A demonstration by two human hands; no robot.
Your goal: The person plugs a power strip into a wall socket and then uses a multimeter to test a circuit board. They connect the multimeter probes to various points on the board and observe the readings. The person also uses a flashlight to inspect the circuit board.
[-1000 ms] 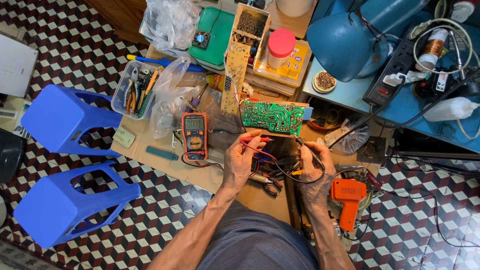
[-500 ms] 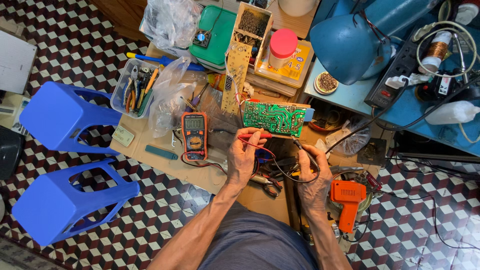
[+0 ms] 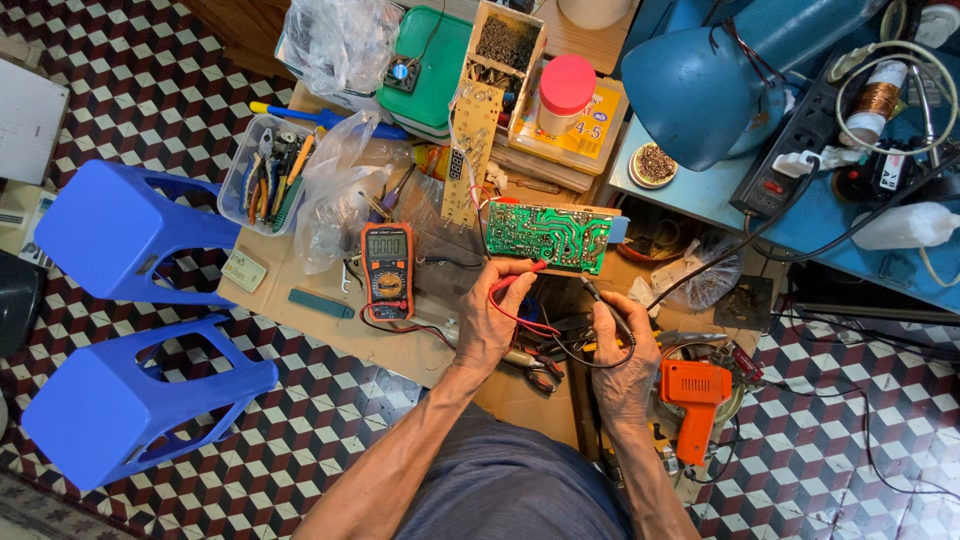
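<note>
My left hand (image 3: 492, 320) pinches a red test probe (image 3: 520, 274), its tip touching the lower left edge of a green circuit board (image 3: 548, 236). My right hand (image 3: 622, 350) grips a black test probe (image 3: 598, 297) whose tip sits at the board's lower right edge. Red and black leads run from both probes to an orange multimeter (image 3: 387, 269) lying on the cardboard to the left of my left hand, its grey screen lit.
An orange soldering gun (image 3: 695, 393) lies right of my right hand. Pliers (image 3: 540, 367) rest between my wrists. A clear tub of tools (image 3: 267, 172), plastic bags, a tan circuit board (image 3: 470, 152), a red-lidded jar (image 3: 566, 96) and two blue stools (image 3: 120, 330) surround the cardboard.
Both hands moved up toward the green board. The probe tips now touch its lower edge. The multimeter has not moved.
</note>
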